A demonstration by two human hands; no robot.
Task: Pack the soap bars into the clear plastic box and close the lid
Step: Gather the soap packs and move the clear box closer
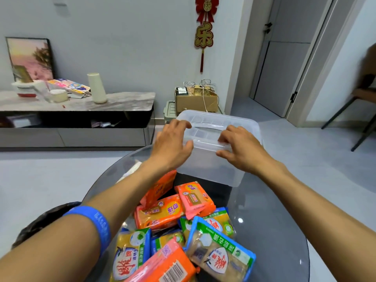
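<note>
The clear plastic box point(211, 169) stands at the far side of the round glass table point(268, 224), with its lid point(238, 124) on top. My left hand point(173, 142) rests on the lid's left front edge, fingers curled over it. My right hand point(240, 147) grips the lid's front latch on the right. A heap of wrapped soap bars lies in front of the box: orange packs point(162, 214) in the middle and near edge, and blue-green packs point(221, 253) at the front. None of the soap is in either hand.
A blue wristband point(97, 224) is on my left forearm. A low TV cabinet point(81, 119) with clutter stands at the back left. A cardboard box point(195, 98) sits by the wall, a chair point(360, 110) at the far right.
</note>
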